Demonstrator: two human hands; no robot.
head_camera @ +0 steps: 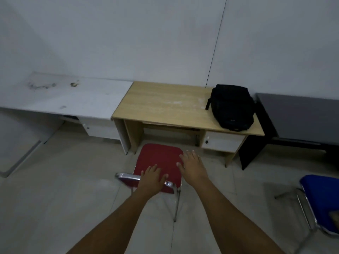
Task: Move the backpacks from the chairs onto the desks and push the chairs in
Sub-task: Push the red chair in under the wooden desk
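Observation:
A black backpack (231, 106) lies on the right end of the wooden desk (165, 105). In front of that desk stands a red chair (161, 158) with a chrome frame, its seat bare and outside the desk's knee space. My left hand (153, 177) rests over the chair's chrome backrest rail, fingers spread. My right hand (192, 165) hovers with fingers apart over the seat's right edge and holds nothing.
A white desk (69, 96) adjoins the wooden one on the left, a dark grey desk (300, 114) on the right. A blue chair (321, 200) stands at the right edge. The wooden desk has a drawer unit (220, 142) under its right side. Tiled floor all around.

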